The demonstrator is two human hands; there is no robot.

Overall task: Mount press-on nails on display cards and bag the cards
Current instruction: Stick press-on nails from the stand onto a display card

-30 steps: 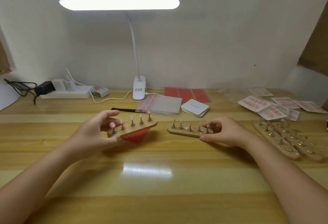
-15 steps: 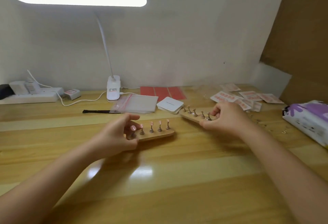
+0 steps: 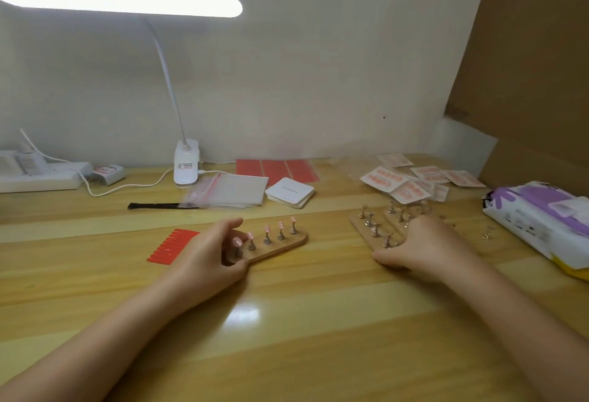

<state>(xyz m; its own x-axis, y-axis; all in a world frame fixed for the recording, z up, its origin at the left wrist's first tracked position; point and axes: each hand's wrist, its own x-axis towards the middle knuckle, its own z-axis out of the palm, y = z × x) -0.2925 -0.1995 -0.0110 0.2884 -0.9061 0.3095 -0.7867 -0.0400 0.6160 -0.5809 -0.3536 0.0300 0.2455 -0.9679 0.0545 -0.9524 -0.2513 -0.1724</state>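
Left hand grips the wooden paddle-shaped stand with pink-tipped pegs. Right hand clamps the bare-pegged wooden stand; white square card stack's print is unreadable

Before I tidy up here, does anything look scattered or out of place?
Yes. A few loose metal stands lie on the table, right of the wooden holders under the right hand. The bagged nail cards sit in a loose overlapping heap.
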